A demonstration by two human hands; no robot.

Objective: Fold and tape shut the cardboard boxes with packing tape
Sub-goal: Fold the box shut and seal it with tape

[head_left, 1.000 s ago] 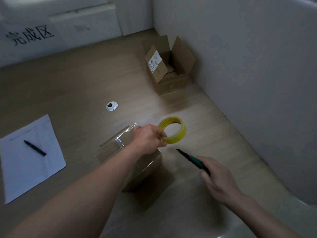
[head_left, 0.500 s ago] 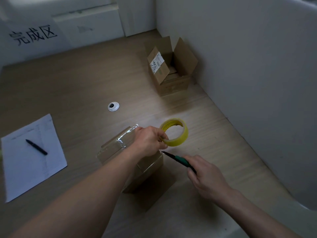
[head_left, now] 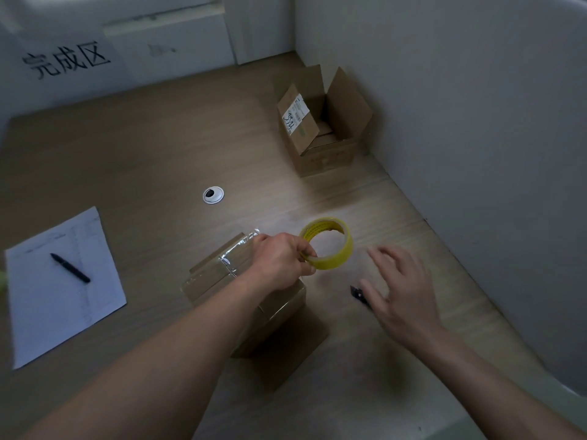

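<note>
Head view, looking down at a wooden desk (head_left: 143,154). The left hand (head_left: 281,260) hovers over a closed box (head_left: 241,300) whose top shines with clear tape, and its curled fingers pinch the near rim of a yellow tape roll (head_left: 327,242). The roll stands tilted on edge just right of the box, its open centre facing the viewer. The right hand (head_left: 397,290) is spread, fingers relaxed and holding nothing, close to the right of the roll and nearer it than to anything else. Under its thumb lies a small dark cutter (head_left: 357,292) (mostly hidden, so its length and direction cannot be told). No loose tape end can be made out. Whether a strip joins roll and box is unclear. A second box (head_left: 320,134), flaps up and untaped, sits well apart by the far wall.
</note>
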